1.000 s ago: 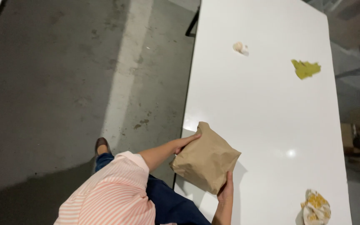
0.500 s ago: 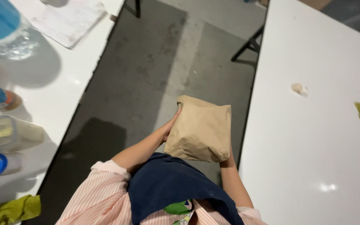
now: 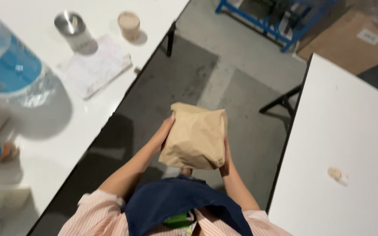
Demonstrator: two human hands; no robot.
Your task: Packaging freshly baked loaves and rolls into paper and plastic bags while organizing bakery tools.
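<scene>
Brown crumpled paper bag (image 3: pixel 196 137) with its top folded over hangs in the air between the two white benches, above the grey concrete floor (image 3: pixel 224 74) and just in front of the person's navy apron (image 3: pixel 176 203). Both hands clasp it from opposite sides. The left hand (image 3: pixel 165 131) presses against the bag's left edge, its thumb reaching up near the folded top corner and its fingers hidden behind the paper. The right hand (image 3: pixel 225 157) lies against the bag's lower right edge, mostly covered by the bag, so only a sliver of it shows; it is closed on the paper as far as can be seen. The bag sits squarely between the two hands, tilted slightly, touching neither bench. Pink striped sleeves (image 3: pixel 97 214) show at the bottom. On the left white bench (image 3: pixel 66 131) stand a round metal tin (image 3: pixel 71 27) and a small tan paper cup (image 3: pixel 129 24), with a sheet of white paper (image 3: pixel 95 67) just beside them and a blurred clear plastic pack with blue print (image 3: pixel 9 65) nearer the edge. The right white bench (image 3: pixel 351 131) carries a small pale crumpled scrap (image 3: pixel 337 175), well apart from the bag. A blue metal frame (image 3: pixel 276 22) and a brown cardboard box (image 3: pixel 351 39) lie beyond.
</scene>
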